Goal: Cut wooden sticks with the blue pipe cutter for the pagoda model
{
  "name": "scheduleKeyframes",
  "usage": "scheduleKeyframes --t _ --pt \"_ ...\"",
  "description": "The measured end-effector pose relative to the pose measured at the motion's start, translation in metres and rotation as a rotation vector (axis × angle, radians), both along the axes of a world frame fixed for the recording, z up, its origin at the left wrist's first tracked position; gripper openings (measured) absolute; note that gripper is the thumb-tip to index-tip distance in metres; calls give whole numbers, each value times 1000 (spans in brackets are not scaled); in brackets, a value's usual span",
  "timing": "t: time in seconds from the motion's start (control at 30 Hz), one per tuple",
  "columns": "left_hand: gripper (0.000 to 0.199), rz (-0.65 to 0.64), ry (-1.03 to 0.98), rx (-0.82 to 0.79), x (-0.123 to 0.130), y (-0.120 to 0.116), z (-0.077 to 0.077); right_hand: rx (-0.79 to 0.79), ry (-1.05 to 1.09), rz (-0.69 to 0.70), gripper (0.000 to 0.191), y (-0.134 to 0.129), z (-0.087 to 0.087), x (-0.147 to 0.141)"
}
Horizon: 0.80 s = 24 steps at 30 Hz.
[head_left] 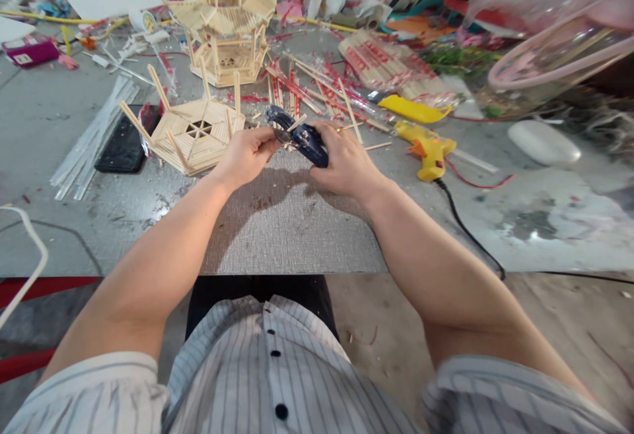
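Gripping a dark blue hand tool (313, 144), the right hand (347, 160) has its fingers wrapped over one end, just above the grey table (297, 229). Opposite it, the left hand (249, 154) has its thumb and fingertips pressed together at the tool's metal part; whether they pinch the tool or a thin piece of wood cannot be told. A short wooden stick (298, 122) shows across the tool, between the two hands. Close by the left hand, partly behind its wrist, sits a six-sided wooden base (171, 135) with upright posts round its edge and a spoked opening in the middle. Behind that stands a wooden tower (222, 21) with tiered roofs, its top cut off by the picture's edge. Left of the base lie a black phone (119, 150) and a fan of clear plastic strips (92, 140). Loose sticks (351, 110) and red-printed wrappers are scattered beyond the hands, with wrapped bundles of chopsticks (379, 64) farther back. To the right of the right hand lies a yellow glue gun (430, 151) trailing a black cord (465, 226), near a yellow toothed tool (416, 108) and a smooth white oval object (543, 143).
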<state>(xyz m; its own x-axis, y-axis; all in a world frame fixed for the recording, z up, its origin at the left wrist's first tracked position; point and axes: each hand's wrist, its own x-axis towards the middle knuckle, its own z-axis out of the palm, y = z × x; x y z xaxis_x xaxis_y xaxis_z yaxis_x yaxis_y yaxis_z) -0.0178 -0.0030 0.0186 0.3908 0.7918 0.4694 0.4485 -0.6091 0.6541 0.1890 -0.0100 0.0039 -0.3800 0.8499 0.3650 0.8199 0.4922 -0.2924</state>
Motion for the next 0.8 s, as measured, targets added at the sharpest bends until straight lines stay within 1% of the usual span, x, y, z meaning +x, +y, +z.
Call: scheduleKeyframes --t 0.3,0.8 --pt "27 23 35 -10 0 -1 1 7 -4 -15 71 -1 1 0" --pt "27 8 -23 -36 0 2 0 -15 -20 -62 67 -5 7 -2"
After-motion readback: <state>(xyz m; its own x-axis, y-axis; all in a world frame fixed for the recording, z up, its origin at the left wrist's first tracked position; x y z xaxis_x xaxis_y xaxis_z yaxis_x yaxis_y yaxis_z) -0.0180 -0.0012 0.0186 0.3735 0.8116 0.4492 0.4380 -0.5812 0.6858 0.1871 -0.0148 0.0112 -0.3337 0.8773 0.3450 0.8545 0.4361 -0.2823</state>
